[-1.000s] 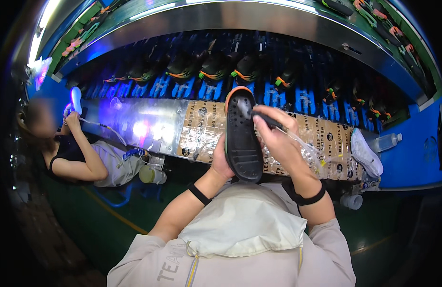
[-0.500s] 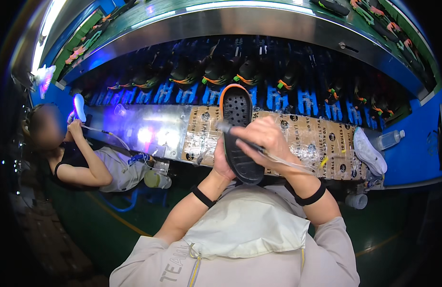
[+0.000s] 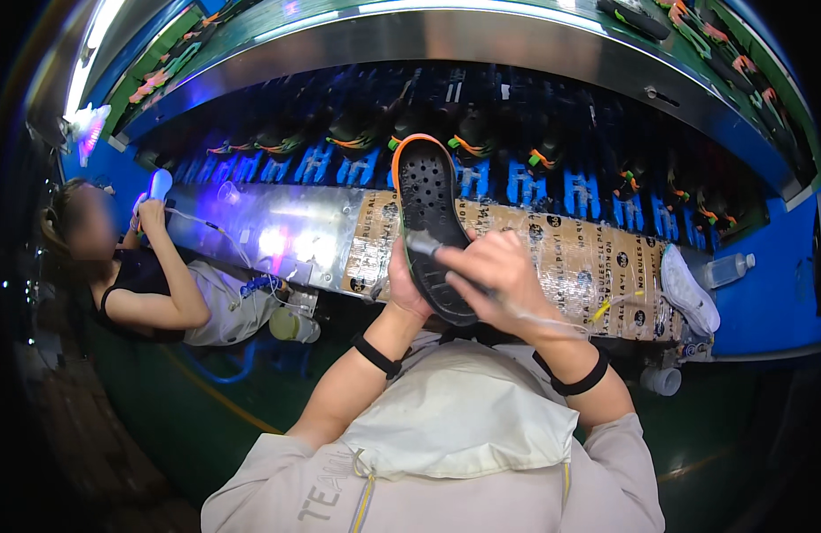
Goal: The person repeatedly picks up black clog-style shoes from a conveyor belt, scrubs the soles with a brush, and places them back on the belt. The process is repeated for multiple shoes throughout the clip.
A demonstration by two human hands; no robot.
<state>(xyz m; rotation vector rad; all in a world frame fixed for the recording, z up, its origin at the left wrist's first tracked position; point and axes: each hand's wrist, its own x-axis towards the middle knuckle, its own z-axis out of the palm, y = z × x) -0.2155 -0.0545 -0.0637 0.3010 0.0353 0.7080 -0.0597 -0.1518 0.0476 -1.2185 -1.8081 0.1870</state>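
A black shoe sole [image 3: 425,188] with an orange-edged heel is held up in front of me, its inner face with round holes toward me. My left hand [image 3: 407,282] is closed around its left edge, supporting it from below. My right hand [image 3: 497,277] grips a glue brush [image 3: 423,243] whose bristle end rests over the middle of the sole. A thin clear tube [image 3: 548,322] trails from the brush along my right wrist. The brush handle is mostly hidden by my fingers.
A metal bench covered with printed cardboard [image 3: 552,258] lies behind the sole. At its right end are a white shoe sole [image 3: 688,291] and a clear plastic bottle [image 3: 728,269]. Black shoe uppers [image 3: 471,133] hang on blue holders beyond. A co-worker [image 3: 157,266] sits at left.
The sole has shifted slightly left and up and tilted a little. My right hand has drawn the brush down and across toward the sole's middle. The co-worker's arms moved slightly.
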